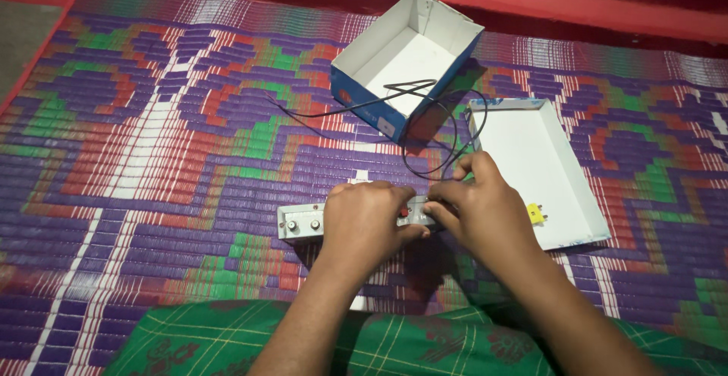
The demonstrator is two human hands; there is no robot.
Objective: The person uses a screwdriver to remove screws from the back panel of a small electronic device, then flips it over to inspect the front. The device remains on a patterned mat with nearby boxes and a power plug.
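Note:
A small grey metal box [302, 220] with round connectors on its front lies on the woven mat. My left hand [365, 220] rests over its middle and grips it. At the box's right end, my right hand [476, 203] pinches a thin black wire [425, 169] that loops up toward the open box. The right end of the grey box is hidden under my fingers.
An open blue and white cardboard box [406, 61] stands beyond my hands. Its shallow white lid [531, 167] lies to the right with a small yellow part [536, 213] inside. The colourful mat [152, 156] spreads all around; my green checked cloth [425, 342] is nearest.

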